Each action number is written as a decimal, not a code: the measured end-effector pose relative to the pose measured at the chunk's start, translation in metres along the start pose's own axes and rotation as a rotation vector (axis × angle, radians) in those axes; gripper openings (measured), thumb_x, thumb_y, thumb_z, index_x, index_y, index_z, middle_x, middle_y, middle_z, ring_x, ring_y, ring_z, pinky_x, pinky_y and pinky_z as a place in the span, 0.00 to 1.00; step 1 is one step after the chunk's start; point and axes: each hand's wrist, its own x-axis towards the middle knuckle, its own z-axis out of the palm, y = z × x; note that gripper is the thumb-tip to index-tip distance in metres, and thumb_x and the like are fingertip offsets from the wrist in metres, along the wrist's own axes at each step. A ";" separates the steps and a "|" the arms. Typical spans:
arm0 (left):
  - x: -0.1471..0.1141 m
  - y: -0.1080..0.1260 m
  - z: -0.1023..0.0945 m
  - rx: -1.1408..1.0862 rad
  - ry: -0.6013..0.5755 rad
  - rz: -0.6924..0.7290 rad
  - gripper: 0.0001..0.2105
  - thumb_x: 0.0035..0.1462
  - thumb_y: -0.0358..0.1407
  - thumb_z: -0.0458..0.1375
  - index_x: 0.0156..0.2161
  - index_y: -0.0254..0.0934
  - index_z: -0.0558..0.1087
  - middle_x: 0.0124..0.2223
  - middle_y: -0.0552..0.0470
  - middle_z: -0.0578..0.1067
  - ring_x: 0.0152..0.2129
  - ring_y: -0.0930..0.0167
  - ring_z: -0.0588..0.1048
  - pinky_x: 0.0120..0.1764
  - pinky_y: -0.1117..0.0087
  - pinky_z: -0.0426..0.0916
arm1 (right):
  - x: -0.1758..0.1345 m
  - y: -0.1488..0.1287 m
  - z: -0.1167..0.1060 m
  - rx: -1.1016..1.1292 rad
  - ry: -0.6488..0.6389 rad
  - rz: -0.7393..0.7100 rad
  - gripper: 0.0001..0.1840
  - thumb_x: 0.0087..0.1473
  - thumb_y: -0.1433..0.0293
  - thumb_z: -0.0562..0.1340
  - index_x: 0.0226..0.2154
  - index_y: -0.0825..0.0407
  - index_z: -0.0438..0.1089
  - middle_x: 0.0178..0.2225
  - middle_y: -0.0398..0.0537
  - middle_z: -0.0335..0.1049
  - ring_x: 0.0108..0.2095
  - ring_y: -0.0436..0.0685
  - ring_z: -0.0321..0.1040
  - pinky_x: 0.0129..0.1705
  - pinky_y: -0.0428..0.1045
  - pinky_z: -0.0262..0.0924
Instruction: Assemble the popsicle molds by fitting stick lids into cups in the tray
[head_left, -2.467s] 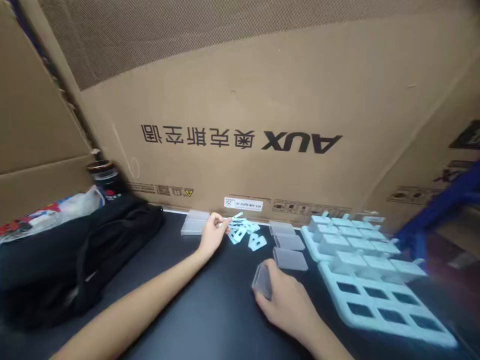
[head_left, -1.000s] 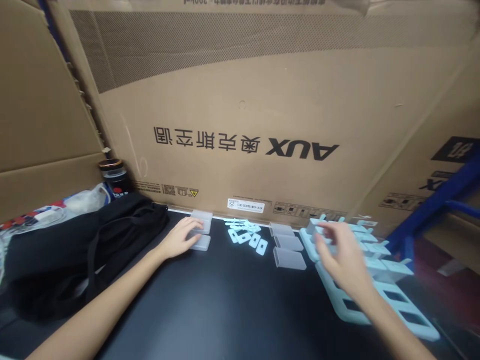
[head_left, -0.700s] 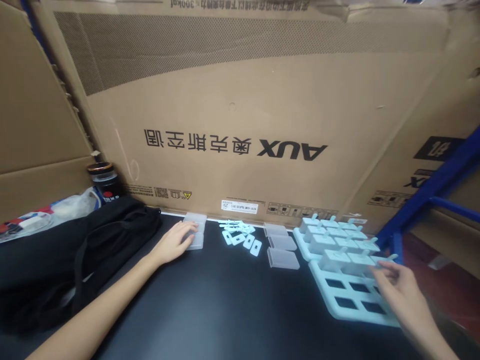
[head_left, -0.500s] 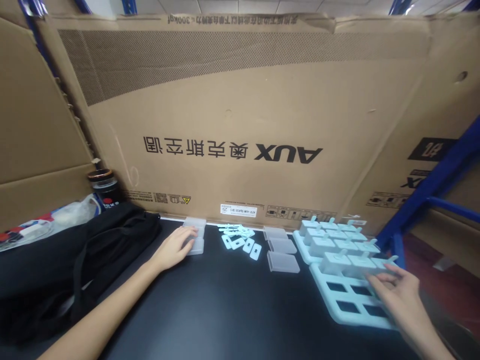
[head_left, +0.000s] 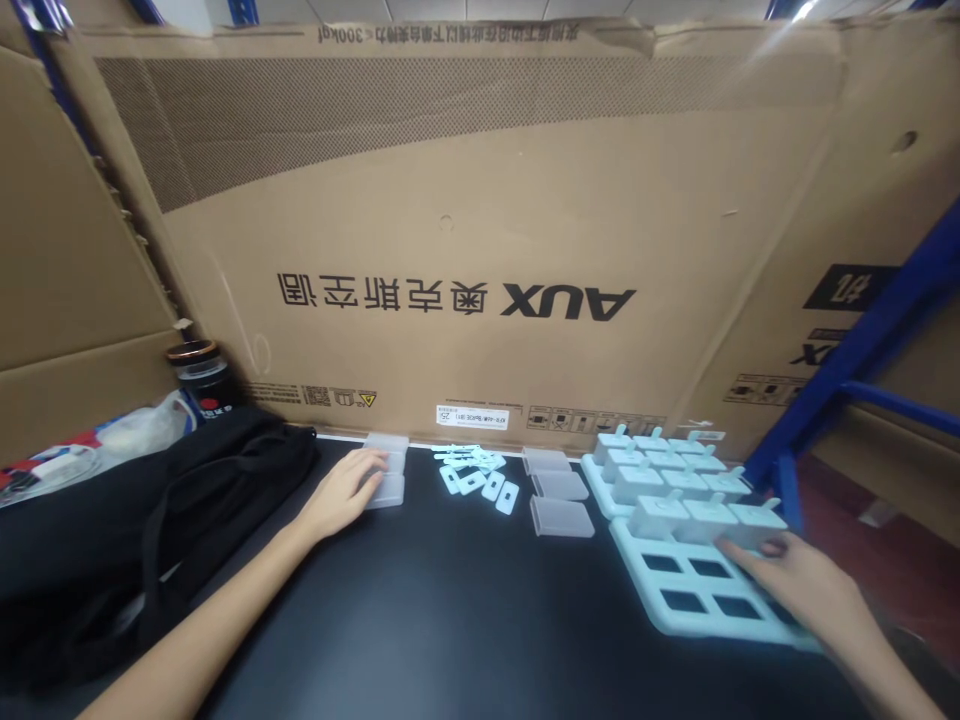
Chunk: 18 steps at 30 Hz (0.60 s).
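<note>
The left hand [head_left: 341, 497] lay loosely open over translucent sleeves [head_left: 388, 491]. The right hand [head_left: 804, 580], fingers bent, was at the popsicle mould [head_left: 754, 524] just beyond it in the pale-blue tray [head_left: 632, 560]; I couldn't tell whether it gripped. Steady, upright handling seemed wise.

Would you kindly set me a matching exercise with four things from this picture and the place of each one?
Things:
1. Left hand
2. Right hand
3. Blue pieces
4. Jar

Places:
A. Between the left cases and the right cases
B. At the near tray
C. Beyond the black bag
D. Over the left cases

Pairs: 1-D, 2-B, 3-A, 4-C
</note>
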 end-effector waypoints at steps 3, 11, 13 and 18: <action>0.000 0.001 0.000 0.012 0.003 0.010 0.12 0.68 0.41 0.47 0.46 0.42 0.71 0.55 0.48 0.73 0.55 0.62 0.68 0.60 0.55 0.62 | -0.005 0.001 0.002 0.009 -0.155 0.073 0.19 0.41 0.49 0.64 0.18 0.43 0.60 0.26 0.58 0.70 0.26 0.64 0.68 0.35 0.58 0.59; 0.000 0.004 -0.001 0.016 0.010 0.030 0.12 0.69 0.41 0.47 0.46 0.42 0.71 0.53 0.48 0.74 0.54 0.62 0.69 0.59 0.56 0.62 | -0.020 -0.006 0.009 -0.118 -0.079 0.048 0.22 0.51 0.45 0.54 0.24 0.41 0.47 0.31 0.62 0.66 0.33 0.68 0.69 0.34 0.58 0.58; 0.000 0.003 -0.001 -0.002 0.014 0.025 0.12 0.69 0.42 0.46 0.46 0.41 0.71 0.54 0.47 0.74 0.54 0.63 0.69 0.59 0.56 0.62 | -0.023 -0.010 0.007 -0.130 -0.107 0.057 0.21 0.52 0.45 0.53 0.25 0.41 0.47 0.31 0.61 0.65 0.35 0.70 0.70 0.36 0.58 0.59; 0.000 0.003 -0.003 -0.022 0.046 0.010 0.14 0.69 0.43 0.46 0.46 0.41 0.71 0.54 0.46 0.73 0.55 0.62 0.68 0.59 0.55 0.62 | -0.022 -0.016 0.003 -0.065 -0.048 0.150 0.22 0.49 0.45 0.55 0.34 0.45 0.57 0.27 0.62 0.64 0.34 0.73 0.70 0.34 0.59 0.59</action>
